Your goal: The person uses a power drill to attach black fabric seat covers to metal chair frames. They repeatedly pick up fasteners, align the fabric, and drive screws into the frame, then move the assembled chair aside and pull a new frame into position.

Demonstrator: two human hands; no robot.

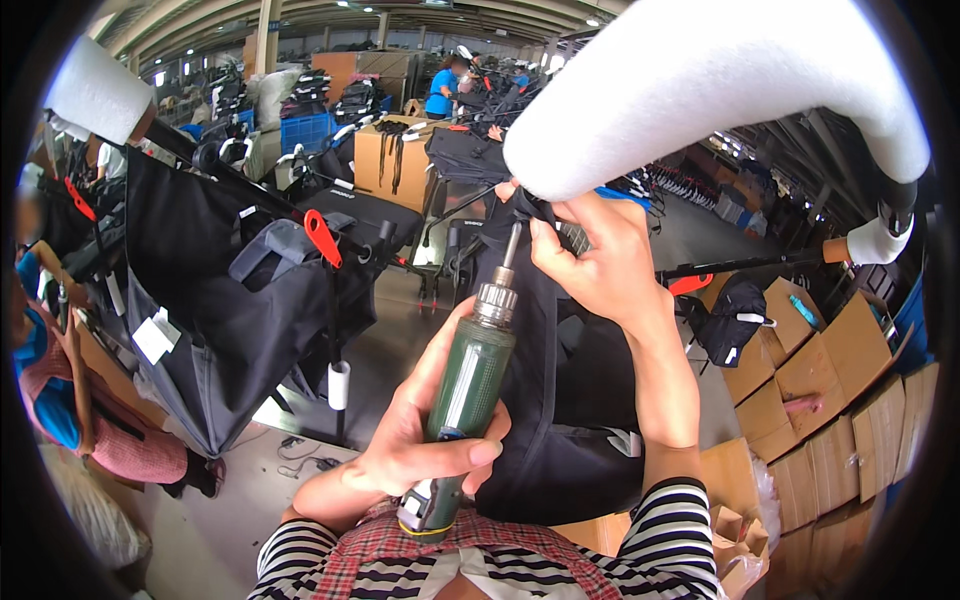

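head | left hand (pixel 420 440) grip closed around green power screwdriver (pixel 470 385) | right hand (pixel 595 260) grip pinching black fabric (pixel 560 400) under white foam-wrapped handle (pixel 700 80)

The hall is lit evenly and brightly by ceiling lamps (pixel 345 5) seen at 12 o'clock, and only soft shadows are cast. The white foam-wrapped bar (pixel 720 80) at 1 o'clock is nearly overexposed. Straight lines are bent strongly toward the rim, a black border is left around the round picture, and the edge at 9 o'clock is blurred.
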